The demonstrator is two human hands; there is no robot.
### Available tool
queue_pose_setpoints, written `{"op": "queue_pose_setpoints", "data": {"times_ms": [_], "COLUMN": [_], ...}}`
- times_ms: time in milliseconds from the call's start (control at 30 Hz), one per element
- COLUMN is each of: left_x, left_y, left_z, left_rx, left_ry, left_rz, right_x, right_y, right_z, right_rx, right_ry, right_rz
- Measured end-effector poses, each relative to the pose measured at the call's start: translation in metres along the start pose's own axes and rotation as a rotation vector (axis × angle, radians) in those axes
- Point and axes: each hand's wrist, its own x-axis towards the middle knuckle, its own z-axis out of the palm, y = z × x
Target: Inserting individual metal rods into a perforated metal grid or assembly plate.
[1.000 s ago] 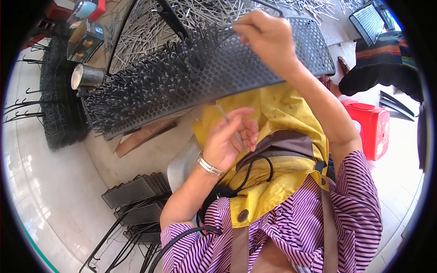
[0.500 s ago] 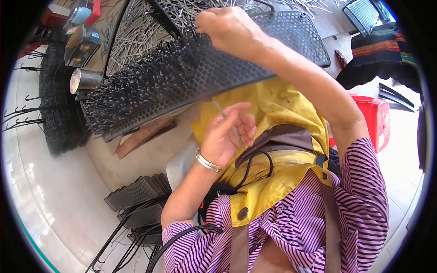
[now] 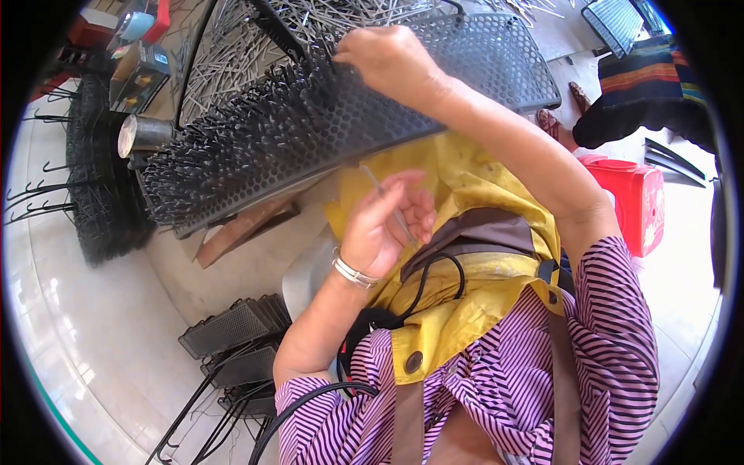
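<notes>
A black perforated panel (image 3: 353, 128) lies slanted before me. Dense black bent strips (image 3: 232, 147) stand up from the holes of its left and middle part; the holes to the right are bare. My right hand (image 3: 395, 63) is over the panel at the edge of the bristling strips, thumb and fingers pinched together. Whatever its fingertips hold is hidden. Closer to my body, my left hand (image 3: 391, 221) is turned palm up with curled fingers, a thin grey strip (image 3: 401, 225) lying across them. A silver bangle (image 3: 355, 273) circles that wrist.
Loose metal strips (image 3: 232, 85) are heaped beyond the panel. A metal can (image 3: 143, 136) stands by its left end. Finished-looking bristly black pieces (image 3: 105, 170) hang at the left, and perforated black trays (image 3: 229, 329) are stacked below. A red container (image 3: 639, 205) and another person's legs (image 3: 643, 120) are at the right.
My right hand has come down slightly towards the panel. The left hand stays nearly still with its strip. More of the other person's footwear shows beside the panel.
</notes>
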Motion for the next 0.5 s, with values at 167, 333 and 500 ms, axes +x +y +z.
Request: {"op": "queue_pose_setpoints", "data": {"times_ms": [167, 333, 500], "left_x": [0.000, 0.000, -0.002], "left_y": [0.003, 0.006, 0.007], "left_z": [0.003, 0.000, 0.006], "left_rx": [-0.002, 0.036, 0.105], "left_ry": [0.023, -0.060, -0.212], "left_rz": [-0.022, -0.055, -0.141], "right_x": [0.000, -0.032, -0.031], "right_y": [-0.033, -0.081, -0.085], "right_z": [-0.013, -0.038, -0.056], "right_rx": [-0.102, 0.240, 0.515], "right_ry": [-0.089, -0.374, -0.683], "right_rz": [0.093, 0.428, 0.699]}}
